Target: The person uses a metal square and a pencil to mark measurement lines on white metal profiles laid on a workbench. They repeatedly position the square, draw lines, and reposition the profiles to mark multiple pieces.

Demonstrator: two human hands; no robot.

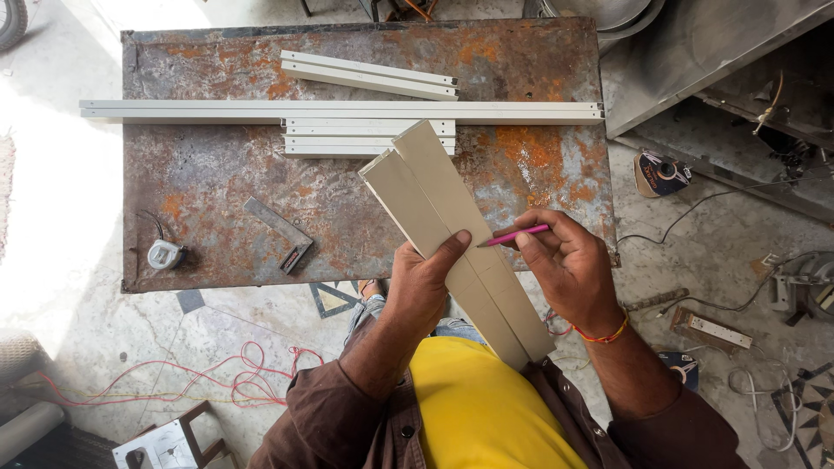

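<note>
While the left hand (423, 282) clamps the long beige angled metal profile (452, 230) from below, thumb pressed across its face, the piece stays tilted off the rusty steel-plate surface (217, 174), its far end over the plate and its near end against the yellow shirt. That steady grip gives the right hand (565, 265) a firm face to work on; it pinches a pink pencil (514, 234), tip touching the profile just beside the thumb. Further back lie several white profile lengths (347, 110), laid side by side. A steel try square (280, 233) and a small tape measure (164, 254) rest near the left edge. Around it, a concrete floor carries red wire (234, 382), a power strip (714, 330) and tools.
</note>
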